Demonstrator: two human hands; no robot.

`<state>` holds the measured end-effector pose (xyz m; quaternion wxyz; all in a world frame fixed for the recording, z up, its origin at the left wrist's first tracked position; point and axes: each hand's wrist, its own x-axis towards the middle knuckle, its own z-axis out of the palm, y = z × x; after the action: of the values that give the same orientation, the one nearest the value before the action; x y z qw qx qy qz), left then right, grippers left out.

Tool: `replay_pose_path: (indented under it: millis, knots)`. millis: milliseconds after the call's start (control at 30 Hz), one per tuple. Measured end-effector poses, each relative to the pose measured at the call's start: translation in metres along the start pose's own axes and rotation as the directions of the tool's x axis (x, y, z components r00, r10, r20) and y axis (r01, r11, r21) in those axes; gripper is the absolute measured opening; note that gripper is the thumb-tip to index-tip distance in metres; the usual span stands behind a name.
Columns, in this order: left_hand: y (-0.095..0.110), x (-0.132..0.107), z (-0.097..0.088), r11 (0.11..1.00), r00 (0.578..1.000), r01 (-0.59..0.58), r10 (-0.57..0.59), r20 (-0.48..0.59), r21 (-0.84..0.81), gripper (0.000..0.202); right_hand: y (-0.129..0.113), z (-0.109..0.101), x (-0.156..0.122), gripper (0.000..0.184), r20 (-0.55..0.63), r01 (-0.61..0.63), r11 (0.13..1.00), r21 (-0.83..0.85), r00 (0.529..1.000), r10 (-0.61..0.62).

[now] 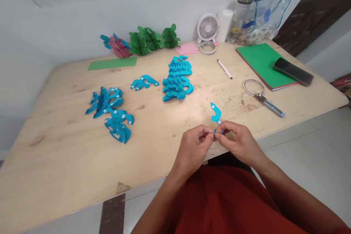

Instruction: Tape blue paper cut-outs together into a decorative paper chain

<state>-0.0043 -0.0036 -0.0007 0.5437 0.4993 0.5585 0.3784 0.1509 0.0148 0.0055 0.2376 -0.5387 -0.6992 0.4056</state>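
Observation:
Near the front edge of the table, a curved blue paper cutout [216,113] with small white patches sticks up past my fingers. My right hand [240,142] pinches its lower end between thumb and fingers. The fingertips of my left hand [194,147] are closed at the same end, meeting those of the right; a bit of blue shows between them. My fingers hide the rest of that end. Further back stands a stack of similar blue cutouts [178,80]. To the left lie a single cutout [144,82] and clustered blue cutouts with white patches [105,100].
A box cutter [270,105] with a ring, a pen [225,69], a green pad [263,60] and a phone [293,71] lie to the right. Along the wall stand green paper shapes [152,39], a small fan [207,27], tape rolls [207,47] and a bottle [241,16].

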Motion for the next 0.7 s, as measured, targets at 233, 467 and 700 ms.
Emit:
replay_pose_path:
  millis: [233,467,700]
  knots:
    - [-0.005,-0.004,0.006,1.000,0.998,-0.007,0.008,-0.068,0.007,0.015,-0.001,0.004,-0.004,0.014,-0.041,0.061,0.993,-0.100,0.997,-0.065]
    - [-0.006,-0.005,0.009,0.988,0.992,0.012,-0.031,-0.123,-0.156,0.012,0.004,0.009,-0.009,0.016,-0.160,0.230,0.944,-0.237,0.949,-0.272]
    - [-0.006,-0.005,0.009,0.968,0.985,0.017,-0.060,-0.165,-0.250,0.009,0.006,0.010,-0.017,0.012,-0.339,0.261,0.951,-0.167,0.890,-0.304]
